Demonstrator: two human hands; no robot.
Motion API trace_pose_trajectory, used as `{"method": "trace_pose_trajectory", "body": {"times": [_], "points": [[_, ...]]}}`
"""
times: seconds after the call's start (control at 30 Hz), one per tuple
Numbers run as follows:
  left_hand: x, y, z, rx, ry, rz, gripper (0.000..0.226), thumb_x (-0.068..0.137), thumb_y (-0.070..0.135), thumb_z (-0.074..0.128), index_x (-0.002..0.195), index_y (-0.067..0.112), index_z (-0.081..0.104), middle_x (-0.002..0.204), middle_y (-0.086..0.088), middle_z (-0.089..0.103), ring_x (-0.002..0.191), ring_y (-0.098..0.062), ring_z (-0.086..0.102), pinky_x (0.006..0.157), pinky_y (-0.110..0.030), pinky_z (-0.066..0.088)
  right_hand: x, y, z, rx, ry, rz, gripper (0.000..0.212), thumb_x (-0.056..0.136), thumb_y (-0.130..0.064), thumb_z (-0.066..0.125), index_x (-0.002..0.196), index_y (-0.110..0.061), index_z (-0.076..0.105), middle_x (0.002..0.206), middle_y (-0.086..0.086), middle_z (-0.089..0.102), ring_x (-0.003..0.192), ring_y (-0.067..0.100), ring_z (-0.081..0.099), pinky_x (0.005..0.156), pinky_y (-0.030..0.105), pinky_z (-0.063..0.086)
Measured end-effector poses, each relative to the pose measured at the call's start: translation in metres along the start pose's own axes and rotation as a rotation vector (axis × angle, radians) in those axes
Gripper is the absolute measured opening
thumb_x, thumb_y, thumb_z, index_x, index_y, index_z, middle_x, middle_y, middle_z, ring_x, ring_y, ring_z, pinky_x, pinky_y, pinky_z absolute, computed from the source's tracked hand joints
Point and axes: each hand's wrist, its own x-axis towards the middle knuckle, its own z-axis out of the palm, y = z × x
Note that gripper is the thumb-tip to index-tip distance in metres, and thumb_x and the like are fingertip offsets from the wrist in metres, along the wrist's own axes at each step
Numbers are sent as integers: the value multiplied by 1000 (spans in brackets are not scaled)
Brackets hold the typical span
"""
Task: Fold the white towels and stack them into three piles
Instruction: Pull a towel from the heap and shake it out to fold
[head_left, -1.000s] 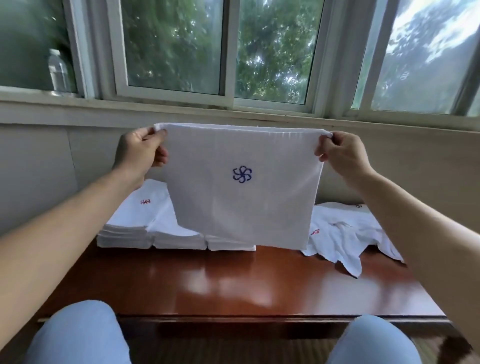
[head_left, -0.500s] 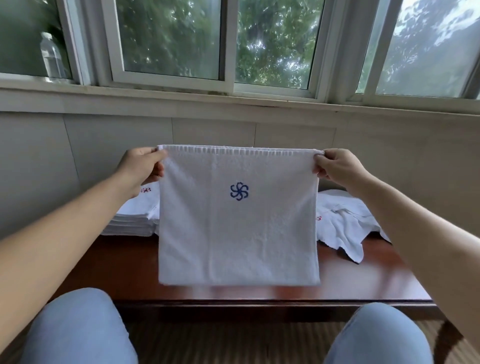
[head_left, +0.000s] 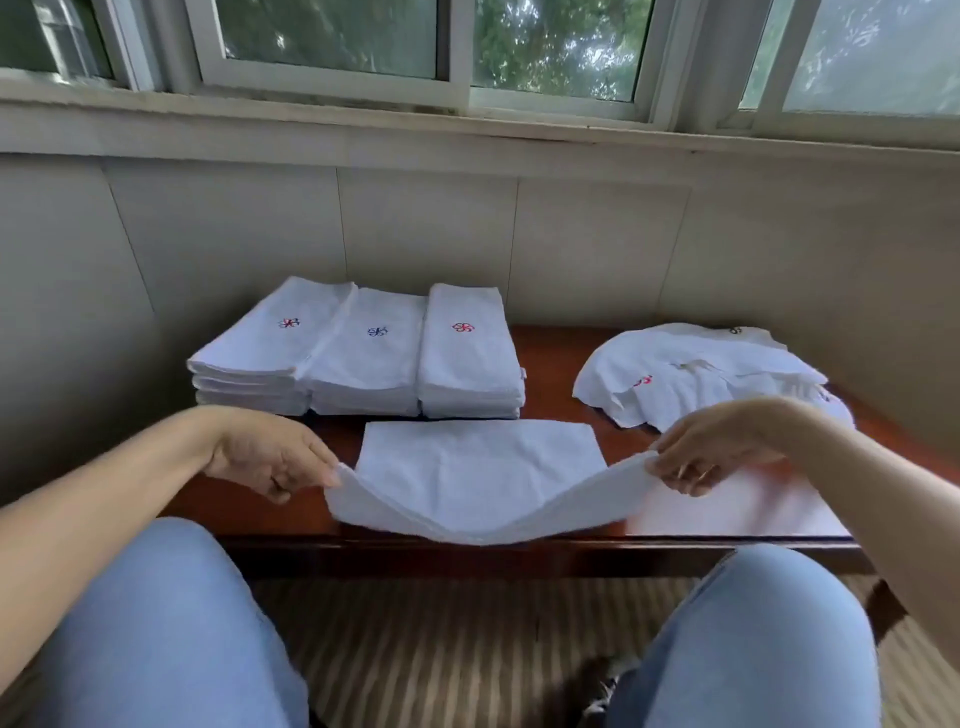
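Note:
A white towel (head_left: 478, 467) lies partly on the brown table (head_left: 550, 395), its far half flat and its near edge lifted. My left hand (head_left: 270, 457) pinches the near left corner, and my right hand (head_left: 711, 447) pinches the near right corner; the edge sags between them over the table's front. Behind it three piles of folded white towels stand side by side: left pile (head_left: 260, 348), middle pile (head_left: 369, 358), right pile (head_left: 467, 353). A loose heap of unfolded towels (head_left: 696, 374) lies at the right.
A tiled wall and window sill (head_left: 467, 135) rise right behind the table. My knees in blue jeans (head_left: 171, 623) sit below the table's front edge, over a striped floor (head_left: 457, 649).
The towel hung upright between my hands before; both hands have come down and laid its far half on the table, with the blue emblem no longer showing.

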Motion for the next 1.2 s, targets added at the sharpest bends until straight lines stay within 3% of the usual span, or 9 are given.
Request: {"method": "trace_pose_trajectory", "body": {"times": [0.23,0.43,0.57,0.67,0.8,0.97,1.07,1.13,1.2], "points": [[10,-5,-17,-96,-59,86,30,84,38,83,77,15,64,75,-7,39,75,-16,44,88,-29,48,17,3,-16,145,-122,-41,15,92,-17,73,77,-19,72,76,3,59,67,14,56,77,29,55],[60,-13,-25,-242,226,135,29,93,33,72,111,11,77,121,-7,73,114,-22,67,98,-35,53,73,19,-13,225,251,-4,23,87,-14,78,106,-1,73,92,12,68,82,22,63,80,30,59],[113,-8,-16,-199,451,96,23,100,23,64,90,6,76,102,-5,76,96,-21,72,87,-32,55,112,31,15,284,407,41,9,92,-11,69,94,-2,69,97,15,71,84,24,71,70,31,64],[148,-11,-5,165,657,0,31,97,25,59,72,11,49,76,-5,51,69,-19,49,65,-32,37,132,40,30,186,522,63,10,98,-17,59,99,-12,66,105,7,67,90,21,70,59,24,58],[163,-15,-4,246,750,12,32,96,27,56,71,16,38,69,-1,37,60,-16,35,57,-32,26,138,41,29,90,559,75,17,101,-17,48,103,-12,64,104,3,66,85,19,71,55,22,55],[170,-11,1,401,807,25,33,99,27,51,71,16,38,65,1,39,59,-15,35,56,-31,27,147,38,35,-97,667,102,23,95,-11,43,94,-4,65,95,13,68,84,29,68,77,40,61],[174,-12,10,490,819,10,23,104,26,43,84,14,44,68,-2,51,56,-17,43,52,-32,30,154,30,40,-257,733,140,16,93,-8,45,79,-9,53,89,9,60,71,22,55,58,29,43],[176,-10,13,526,780,-12,6,104,22,40,106,19,45,79,-6,60,60,-19,51,51,-31,34,160,26,43,-333,736,151,12,94,-9,46,82,-11,49,89,6,56,77,23,55,62,31,41],[178,-6,14,552,727,-18,33,104,19,39,135,29,43,116,-9,56,93,-22,57,67,-33,46,165,24,45,-374,733,152,4,93,-8,45,94,-11,48,88,5,54,81,26,56,64,33,42]]}}
